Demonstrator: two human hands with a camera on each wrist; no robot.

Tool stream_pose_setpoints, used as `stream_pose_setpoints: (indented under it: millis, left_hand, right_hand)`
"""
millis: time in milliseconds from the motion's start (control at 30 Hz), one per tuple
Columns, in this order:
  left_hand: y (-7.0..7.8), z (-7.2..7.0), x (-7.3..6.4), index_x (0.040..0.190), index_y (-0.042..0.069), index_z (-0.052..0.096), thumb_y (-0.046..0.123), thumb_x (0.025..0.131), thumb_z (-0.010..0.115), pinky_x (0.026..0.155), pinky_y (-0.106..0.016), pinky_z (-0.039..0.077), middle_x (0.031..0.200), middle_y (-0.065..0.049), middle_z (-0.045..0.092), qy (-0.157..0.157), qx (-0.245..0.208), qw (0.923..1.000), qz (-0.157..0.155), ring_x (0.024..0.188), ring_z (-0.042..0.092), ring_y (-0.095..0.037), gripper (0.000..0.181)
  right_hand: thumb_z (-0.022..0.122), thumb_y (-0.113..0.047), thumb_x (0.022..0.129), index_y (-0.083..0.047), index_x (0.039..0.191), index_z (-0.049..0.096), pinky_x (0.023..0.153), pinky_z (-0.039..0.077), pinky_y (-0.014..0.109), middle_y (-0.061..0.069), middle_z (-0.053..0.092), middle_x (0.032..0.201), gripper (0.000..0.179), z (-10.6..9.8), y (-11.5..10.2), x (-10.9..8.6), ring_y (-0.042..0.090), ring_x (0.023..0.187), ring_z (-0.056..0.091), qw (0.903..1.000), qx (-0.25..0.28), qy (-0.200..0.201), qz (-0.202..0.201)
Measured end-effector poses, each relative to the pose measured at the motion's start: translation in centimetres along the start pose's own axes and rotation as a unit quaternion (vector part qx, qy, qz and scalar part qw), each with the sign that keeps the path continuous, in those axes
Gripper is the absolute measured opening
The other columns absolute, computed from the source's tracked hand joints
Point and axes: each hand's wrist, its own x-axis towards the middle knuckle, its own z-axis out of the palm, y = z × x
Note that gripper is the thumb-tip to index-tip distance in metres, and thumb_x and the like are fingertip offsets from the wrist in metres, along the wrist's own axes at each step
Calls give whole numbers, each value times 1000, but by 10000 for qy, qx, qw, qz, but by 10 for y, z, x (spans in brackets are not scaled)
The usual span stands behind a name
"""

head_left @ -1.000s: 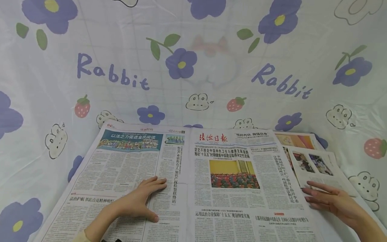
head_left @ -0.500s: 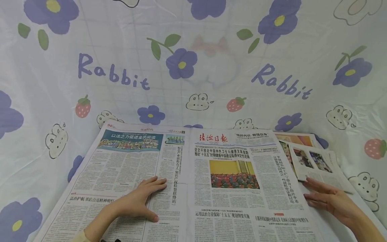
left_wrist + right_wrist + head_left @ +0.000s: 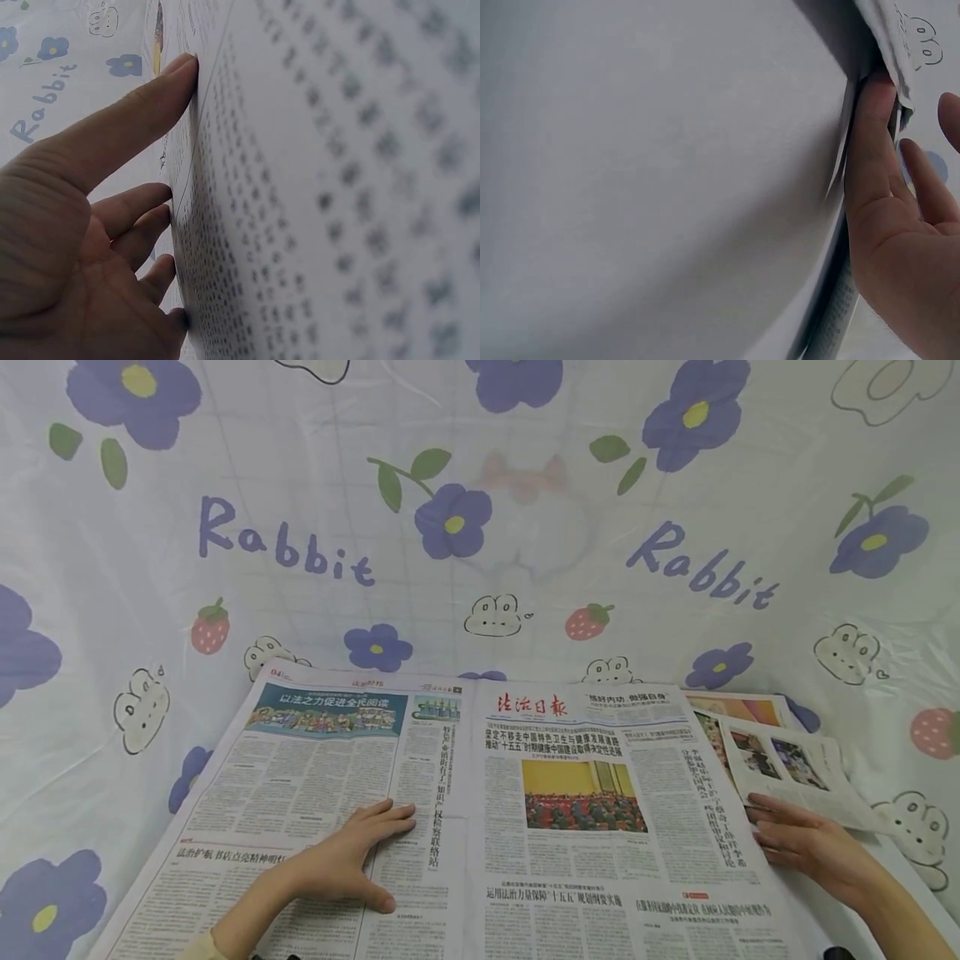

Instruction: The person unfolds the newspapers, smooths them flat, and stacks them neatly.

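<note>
- Rests left hand [image 3: 341, 856] on the left page of the open newspaper [image 3: 555, 858], with fingers spread, thumb set apart and fingertips against the print.
- Has right hand [image 3: 817, 852] at the newspaper's right edge, with one fingertip tucked out of sight among layers of paper; cannot tell whether pinching any of them.
- Has the newspaper facing a patterned sheet [image 3: 555, 643] beyond its far edge.
- Near the right hand, past the newspaper's right edge, a page with two photos [image 3: 795, 768]; at the far right corner, an orange-tinted page [image 3: 750, 708].
</note>
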Motion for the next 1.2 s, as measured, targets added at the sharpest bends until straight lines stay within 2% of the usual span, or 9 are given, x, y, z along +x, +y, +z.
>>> stream_pose_setpoints:
  millis: [233, 367, 433, 567, 667, 867, 967, 1067, 1200]
  left_hand:
    - [-1, 1, 0, 152, 6, 36, 47, 71, 86, 108, -69, 8, 160, -6, 23, -34, -24, 10000, -18, 146, 4, -38, 104]
    - [-2, 2, 0, 152, 7, 37, 47, 71, 85, 108, -69, 9, 160, -6, 24, -41, -18, 10000, -16, 146, 4, -38, 102]
    - [-2, 2, 1, 152, 8, 37, 46, 71, 85, 108, -69, 8, 160, -6, 24, -38, -26, 10000, -10, 146, 4, -38, 101]
    - [-3, 2, 1, 152, 8, 38, 46, 72, 85, 108, -69, 8, 160, -6, 24, -42, -13, 10000, -15, 147, 4, -38, 101]
    - [-3, 1, 1, 152, 8, 37, 45, 72, 85, 108, -70, 8, 160, -5, 23, -77, -27, 10000, -42, 147, 4, -37, 100]
    - [-1, 1, 0, 152, 8, 37, 44, 72, 85, 108, -70, 9, 160, -6, 23, -120, -66, 9999, -90, 147, 4, -37, 100]
    - [0, 1, 0, 152, 8, 37, 43, 72, 86, 108, -69, 10, 160, -6, 23, -104, -72, 9999, -90, 147, 4, -37, 100]
    - [0, 0, 0, 152, 8, 37, 44, 72, 85, 108, -69, 10, 160, -6, 23, -108, -63, 9999, -98, 147, 4, -37, 100]
    - [0, 0, -1, 153, 10, 36, 45, 73, 85, 107, -70, 10, 160, -5, 22, -118, -61, 9998, -124, 147, 4, -37, 100]
  right_hand:
    - [61, -19, 100, -7, 157, 23, 89, 51, 35, -16, 61, 115, 69, 8, -6, 10, 11, 106, 62, 9999, -22, 111, 106]
    - [67, -15, 96, -3, 153, 29, 83, 53, 28, -20, 63, 109, 70, 13, -4, 13, 3, 100, 63, 9981, 200, 550, -217]
    - [72, -10, 92, -4, 148, 40, 80, 54, 26, -19, 65, 104, 65, 15, -3, 15, 1, 95, 64, 9947, 252, 904, -414]
    - [79, -3, 83, -20, 116, 73, 74, 56, 26, -13, 70, 92, 38, 20, -2, 17, 3, 85, 68, 9830, 335, 1691, -631]
    - [83, -3, 79, -24, 93, 79, 70, 56, 25, -11, 72, 84, 25, 24, -3, 19, 4, 79, 69, 9703, 469, 2269, -699]
    - [88, -1, 71, -16, 86, 81, 61, 56, 23, -10, 71, 73, 23, 31, -6, 24, 5, 67, 69, 9379, 1028, 3261, -590]
    - [87, 1, 72, -13, 87, 80, 60, 56, 24, -7, 71, 72, 21, 33, -6, 27, 7, 67, 69, 9288, 1266, 3416, -674]
    - [84, 1, 77, -13, 89, 80, 61, 56, 25, -7, 70, 72, 19, 34, -6, 29, 9, 67, 70, 9314, 1307, 3329, -681]
    - [82, -3, 80, -20, 89, 80, 63, 57, 28, -8, 71, 76, 20, 34, -6, 31, 11, 70, 70, 9505, 1019, 2895, -481]
